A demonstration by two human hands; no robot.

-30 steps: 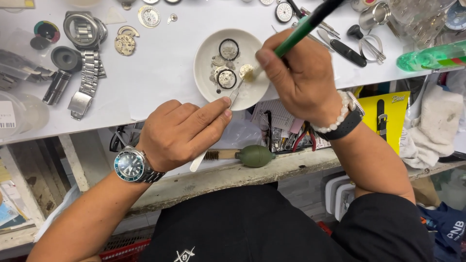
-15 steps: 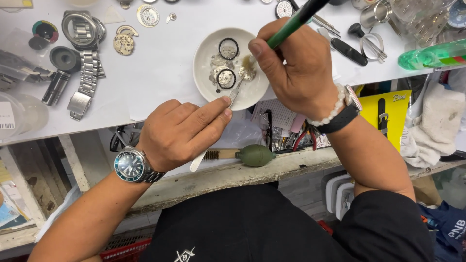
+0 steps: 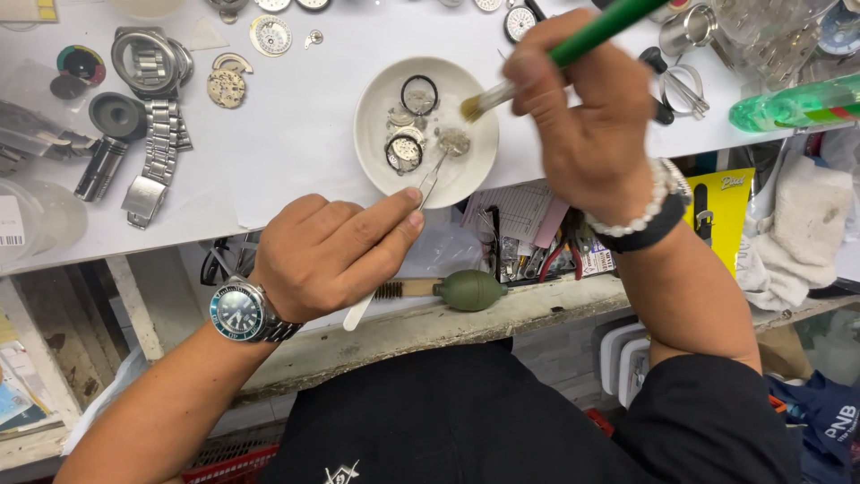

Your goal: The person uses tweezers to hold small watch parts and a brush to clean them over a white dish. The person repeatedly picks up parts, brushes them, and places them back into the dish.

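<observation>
Left hand fingers pinched on tweezers, tips gripping a small watch part inside the white dish. Right hand fingers clamped on a green-handled brush, bristles just above the part. Metal watch bracelet lies well left.

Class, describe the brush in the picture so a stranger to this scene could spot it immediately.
Find the white bench, then the round white dish of watch parts. Above its right rim, the right hand holds the brush. Its green handle and pale bristles set it apart from the metal tweezers.
</observation>
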